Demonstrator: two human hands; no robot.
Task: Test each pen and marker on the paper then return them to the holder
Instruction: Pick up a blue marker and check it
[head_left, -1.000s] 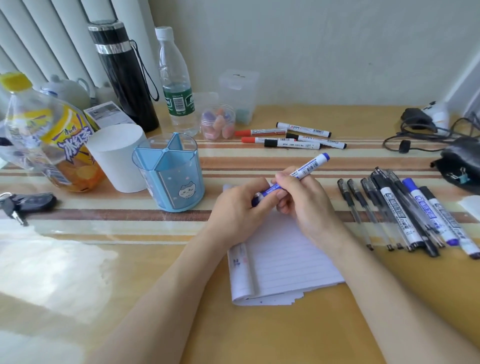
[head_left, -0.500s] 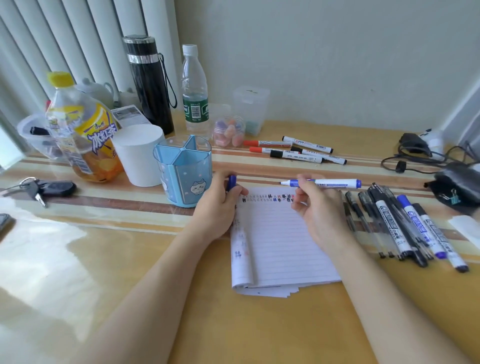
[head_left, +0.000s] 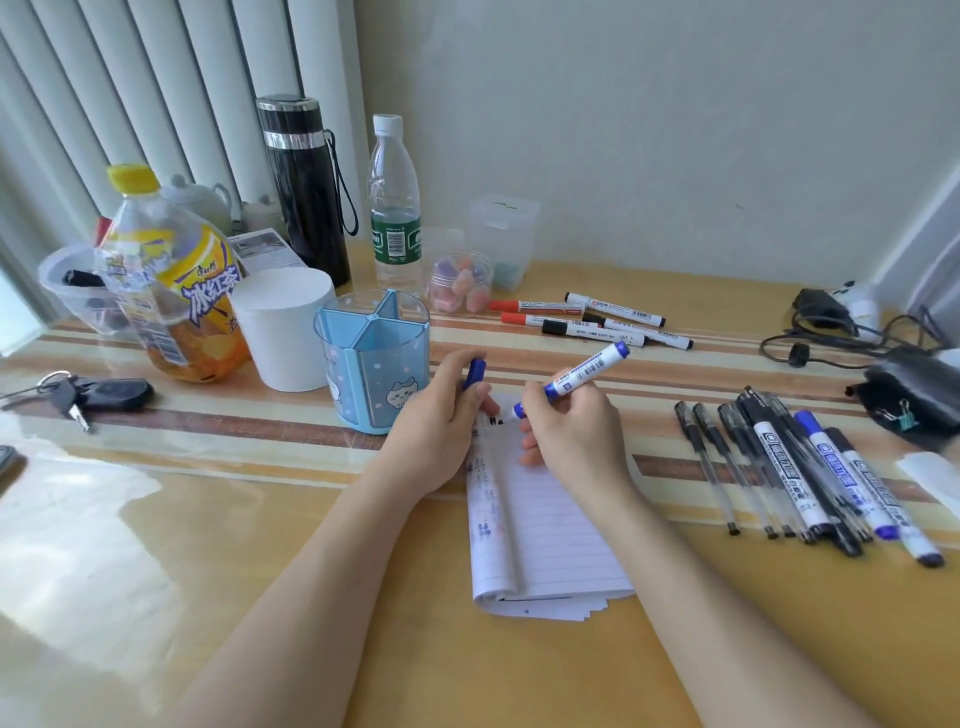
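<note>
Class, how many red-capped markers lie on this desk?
2. The rear red-capped marker lies beside the clear jar; the front red-capped marker lies just before it. Others could be hidden in the pile of pens on the right.

**Gloss, plastic and paper**

The counter (head_left: 156, 571) has a glossy, reflective sheet over wood-look stripes. The holder (head_left: 384, 374) is translucent blue plastic, and the blue marker (head_left: 587, 371) is smooth plastic. The lined paper (head_left: 550, 525) looks matt. Far left, a glossy black flask (head_left: 311, 208) bears a shiny metal band. The white cup (head_left: 283, 332) is matt.
</note>
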